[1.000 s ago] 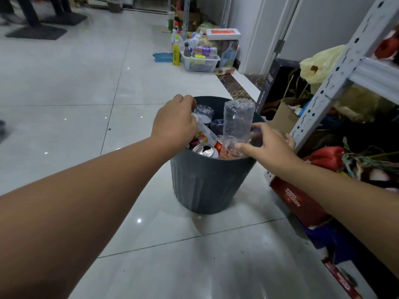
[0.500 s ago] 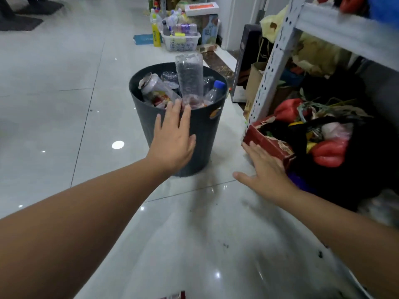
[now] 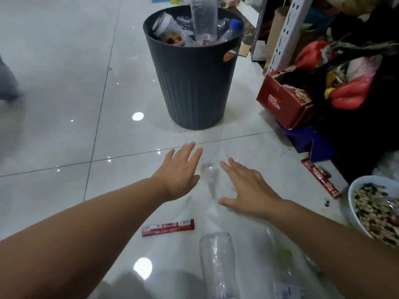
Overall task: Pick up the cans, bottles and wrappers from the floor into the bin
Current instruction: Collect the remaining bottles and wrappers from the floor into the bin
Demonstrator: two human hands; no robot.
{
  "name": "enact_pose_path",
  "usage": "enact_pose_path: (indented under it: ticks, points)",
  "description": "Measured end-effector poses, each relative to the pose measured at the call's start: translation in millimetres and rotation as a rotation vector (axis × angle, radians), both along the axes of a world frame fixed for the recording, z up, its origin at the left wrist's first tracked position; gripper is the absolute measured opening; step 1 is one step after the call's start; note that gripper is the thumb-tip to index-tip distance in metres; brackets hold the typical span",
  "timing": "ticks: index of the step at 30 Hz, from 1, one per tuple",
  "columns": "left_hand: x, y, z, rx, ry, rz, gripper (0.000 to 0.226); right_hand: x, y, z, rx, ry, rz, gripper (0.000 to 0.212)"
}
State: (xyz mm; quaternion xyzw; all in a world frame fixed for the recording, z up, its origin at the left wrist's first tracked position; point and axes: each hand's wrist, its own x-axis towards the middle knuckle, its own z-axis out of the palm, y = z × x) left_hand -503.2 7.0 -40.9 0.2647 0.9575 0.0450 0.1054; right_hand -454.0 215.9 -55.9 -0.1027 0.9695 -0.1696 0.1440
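1. Bin (image 3: 194, 83): dark grey, ribbed, upright on glossy tiled floor (image 3: 64, 61), crammed with bottles and cans. Tall clear bottle (image 3: 203, 18) poking well above the rim, blue-capped bottle (image 3: 232, 29) leaning beside it.
2. Left hand (image 3: 180, 171): palm down, fingers straight and spread, holding nothing, low over the tiles short of the bin.
3. Right hand (image 3: 246, 188): likewise splayed flat and empty, just beside the left.
4. Red wrapper (image 3: 168, 228): flat on the tile near the left forearm. Fallen clear bottle (image 3: 217, 262) on its side, closer to the camera.
5. Second red wrapper (image 3: 321, 181): on the floor below a red carton (image 3: 282, 104), near a white bowl (image 3: 351, 199) of mixed food.
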Motion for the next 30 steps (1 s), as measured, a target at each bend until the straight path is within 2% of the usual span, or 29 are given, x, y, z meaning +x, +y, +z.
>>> enact_pose_path:
  ticks: [4,7,11,16,19,23,27,30]
  points:
    - [28,-20,-18,-0.078,-0.063,-0.023,0.071,30,-27,-9,0.001,-0.009,0.215,0.095]
    - [39,-30,-34,-0.147,-0.152,-0.032,0.078,43,-38,-14,0.040,-0.042,0.269,0.093]
    - [59,-41,-56,-0.128,-0.219,0.006,0.077,57,-41,-24,0.068,-0.160,0.207,0.094]
    - [85,-46,-82,-0.153,-0.277,0.055,0.051,68,-42,-37,0.135,-0.263,0.055,0.102]
    - [93,-46,-94,-0.143,-0.249,0.057,0.037,75,-45,-47,0.224,-0.304,-0.026,0.103]
    - [95,-44,-95,-0.143,-0.254,0.041,0.024,81,-40,-53,0.244,-0.420,-0.126,0.089]
    - [85,-31,-85,-0.160,-0.303,0.054,0.020,71,-33,-48,0.154,-0.397,-0.178,0.076]
    - [70,-16,-68,-0.097,-0.314,0.051,0.018,50,-25,-29,0.054,-0.285,-0.261,0.073]
